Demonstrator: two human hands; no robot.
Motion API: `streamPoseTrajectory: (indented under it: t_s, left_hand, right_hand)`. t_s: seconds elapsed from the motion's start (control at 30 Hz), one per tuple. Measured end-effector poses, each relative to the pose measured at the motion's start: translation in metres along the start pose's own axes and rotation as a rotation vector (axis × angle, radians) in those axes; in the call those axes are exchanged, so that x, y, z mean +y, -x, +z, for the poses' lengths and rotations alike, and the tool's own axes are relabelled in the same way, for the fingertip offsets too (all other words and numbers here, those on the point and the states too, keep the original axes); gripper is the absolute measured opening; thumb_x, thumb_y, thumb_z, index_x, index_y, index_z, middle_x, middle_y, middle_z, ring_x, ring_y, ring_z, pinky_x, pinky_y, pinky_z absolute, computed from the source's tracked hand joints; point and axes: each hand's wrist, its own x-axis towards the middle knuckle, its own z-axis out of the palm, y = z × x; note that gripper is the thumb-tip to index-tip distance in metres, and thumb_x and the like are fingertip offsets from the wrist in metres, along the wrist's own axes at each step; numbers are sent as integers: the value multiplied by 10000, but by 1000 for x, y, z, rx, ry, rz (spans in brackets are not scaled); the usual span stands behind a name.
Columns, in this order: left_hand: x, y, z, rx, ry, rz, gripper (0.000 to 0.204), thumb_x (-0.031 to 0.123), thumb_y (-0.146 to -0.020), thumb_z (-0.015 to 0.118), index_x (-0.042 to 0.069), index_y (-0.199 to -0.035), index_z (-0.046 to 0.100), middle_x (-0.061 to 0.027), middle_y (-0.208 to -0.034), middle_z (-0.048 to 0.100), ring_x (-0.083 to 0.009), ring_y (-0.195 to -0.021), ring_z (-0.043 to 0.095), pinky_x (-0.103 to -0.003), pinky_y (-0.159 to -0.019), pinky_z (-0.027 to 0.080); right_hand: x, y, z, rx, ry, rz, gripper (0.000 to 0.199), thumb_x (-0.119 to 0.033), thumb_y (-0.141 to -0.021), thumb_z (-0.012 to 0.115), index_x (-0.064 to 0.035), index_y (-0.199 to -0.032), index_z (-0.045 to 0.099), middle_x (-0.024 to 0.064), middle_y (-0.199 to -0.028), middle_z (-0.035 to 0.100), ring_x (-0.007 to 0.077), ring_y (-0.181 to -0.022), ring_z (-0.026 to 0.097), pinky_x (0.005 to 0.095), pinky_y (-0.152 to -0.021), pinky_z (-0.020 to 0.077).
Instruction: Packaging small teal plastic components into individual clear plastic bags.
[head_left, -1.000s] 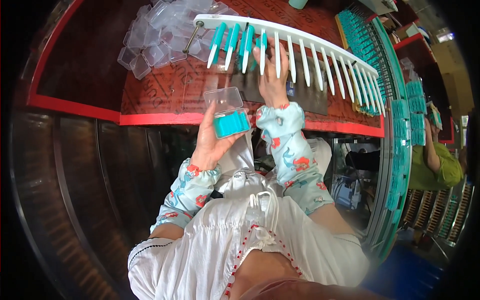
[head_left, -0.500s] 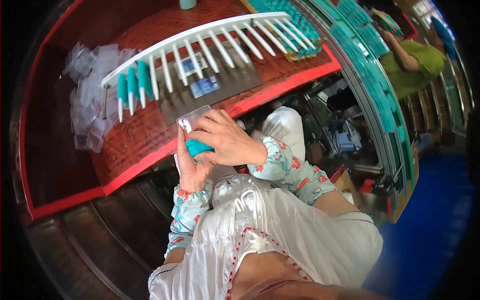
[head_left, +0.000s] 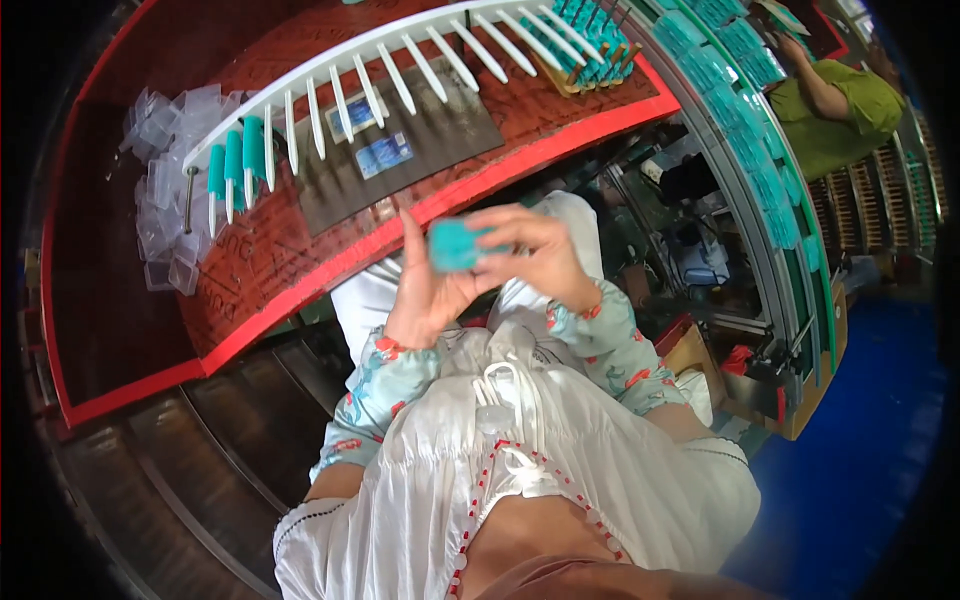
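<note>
In front of my lap, my right hand (head_left: 545, 250) grips a small teal block (head_left: 455, 245) between thumb and fingers. The block is squarish and smeared by motion; whether a clear box surrounds it I cannot tell. My left hand (head_left: 430, 290) is beside it, thumb stretched upward and palm open towards the block. Its other fingers are partly hidden. Beyond both hands stands a long white rack (head_left: 330, 75) with a row of thin white prongs. Teal sleeve-like pieces (head_left: 233, 157) sit on several prongs at its left end.
Clear plastic boxes (head_left: 165, 190) lie heaped at the left of the red-rimmed table (head_left: 270, 325). A dark mat (head_left: 450, 135) with blue cards (head_left: 384, 154) lies under the rack. Teal pieces fill a pegged tray (head_left: 600, 70) at far right. Another person (head_left: 840, 115) works beyond a rail.
My hands have drawn apart and shifted right. The teal piece has come up facing me in my right hand, and the clear box seen before no longer shows distinctly. The view has shifted slightly.
</note>
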Motion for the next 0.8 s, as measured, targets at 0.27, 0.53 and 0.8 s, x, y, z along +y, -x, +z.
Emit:
streamPoseTrajectory:
  t_s: [0.27,0.53,0.8]
  left_hand:
    - [7,-5,6,34,-1140,370,251,87,-815,747,3,-970,569,-28,-954,605,-82,-870,570,-243,-743,482]
    - [-13,-11,21,57,-1377,574,218,226,-941,588,18,-985,539,-11,-889,568,-106,-795,510,-258,-711,435]
    - [-60,-47,40,81,-793,320,365,375,-1006,428,24,-1068,507,-72,-955,596,-137,-796,610,-264,-586,513]
  right_hand:
    - [-13,17,-9,186,-179,344,309,-138,-891,655,17,-1127,530,76,-1040,567,124,-942,563,260,-824,463]
    - [-17,18,-23,86,-74,303,270,-155,-884,670,9,-1049,533,32,-970,525,85,-865,523,232,-726,435]
    - [-20,53,-45,175,-60,83,738,-351,-743,797,-23,-1296,434,96,-1279,425,214,-1225,409,358,-1044,311]
